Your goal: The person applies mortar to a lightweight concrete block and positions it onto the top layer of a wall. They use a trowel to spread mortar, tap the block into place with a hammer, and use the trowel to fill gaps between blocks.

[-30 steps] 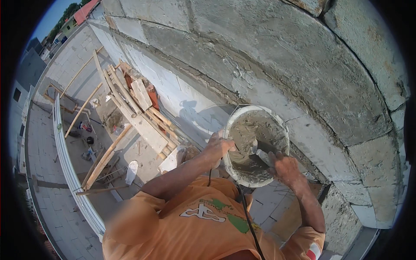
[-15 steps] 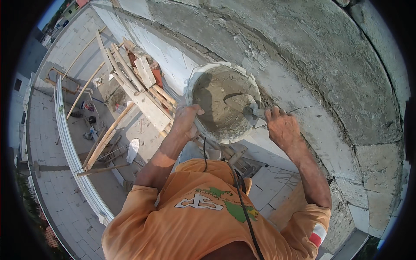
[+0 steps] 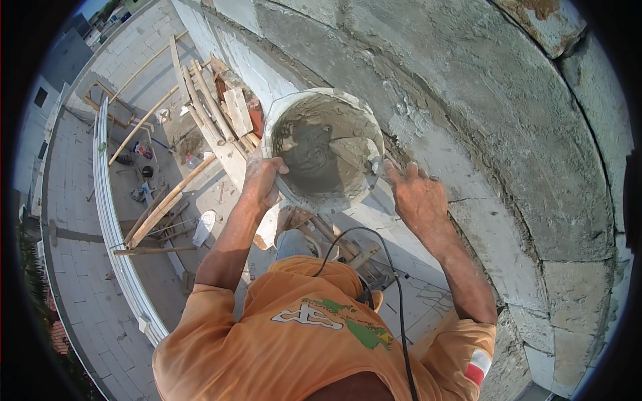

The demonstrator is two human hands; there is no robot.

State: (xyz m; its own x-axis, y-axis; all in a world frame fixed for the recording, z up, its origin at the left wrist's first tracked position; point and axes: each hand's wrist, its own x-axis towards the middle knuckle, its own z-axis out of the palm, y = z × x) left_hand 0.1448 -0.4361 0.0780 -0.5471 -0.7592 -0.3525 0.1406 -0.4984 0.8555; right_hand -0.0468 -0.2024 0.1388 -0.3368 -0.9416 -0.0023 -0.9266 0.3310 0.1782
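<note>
My left hand (image 3: 263, 179) is closed on the near left rim of a round, mortar-crusted bucket (image 3: 269, 134), its thumb over the edge. Wet grey mortar (image 3: 309, 160) lies inside, partly in shadow, with a swirled, disturbed surface. At the bucket's right side my right hand (image 3: 420, 197) is closed round the handle of a trowel (image 3: 354, 152); the fingers mostly hide that handle. The mortar-coated blade reaches over the rim into the bucket.
A block wall with rough mortar (image 3: 468, 113) curves past on the right. Lower down on the left lie wooden poles and boards (image 3: 207, 100), pale metal lengths (image 3: 107, 200) and a leaning wooden post (image 3: 164, 207). A black cable (image 3: 400, 294) hangs across my orange shirt.
The bucket and both hands have shifted left in view. The trowel blade now lies flatter and further over the mortar, whose surface is newly churned. The black cable has swung into a wider loop.
</note>
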